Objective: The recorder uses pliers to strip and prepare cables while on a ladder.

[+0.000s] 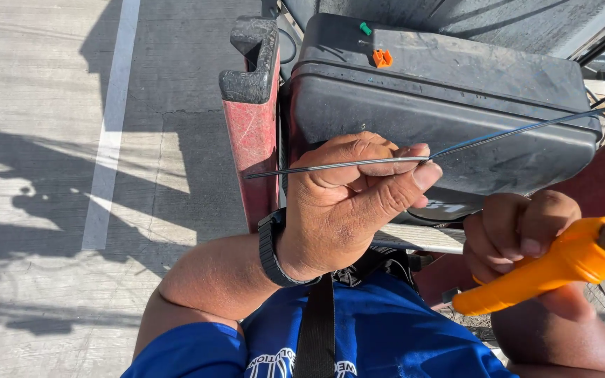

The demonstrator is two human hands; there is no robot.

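Blue shirt fabric (379,336) with a dark strap (320,329) across it fills the bottom of the view, directly under both forearms.

Left hand (348,203): raised in front of the chest, a black wristband (271,248) on the wrist. Its fingers (386,164) are curled shut, and the thumb presses a thin dark metal rod (498,136) against the index finger. A short length of the rod sticks out to the left of the fist; the long part runs up and to the right, off toward the frame edge. Pinching it near one end appears to keep the thin stock steady and level.

Right hand (516,231): lower and further right, closed firmly round an orange handle (547,269). The handle slants up to the right, where a darker part joins it at the frame edge; what that part is cannot be told. The full-fist grip suits a thick, rounded handle.

Behind the hands:
- a black moulded housing (442,105), with a small green cap (365,29) and an orange clip (382,58) on top;
- a worn red post (253,133) with a black padded top, just left of the housing;
- sunlit concrete pavement (36,210) with a painted white line (110,133), crossed by shadows.

The rod passes in front of the housing; whether it touches it cannot be determined.
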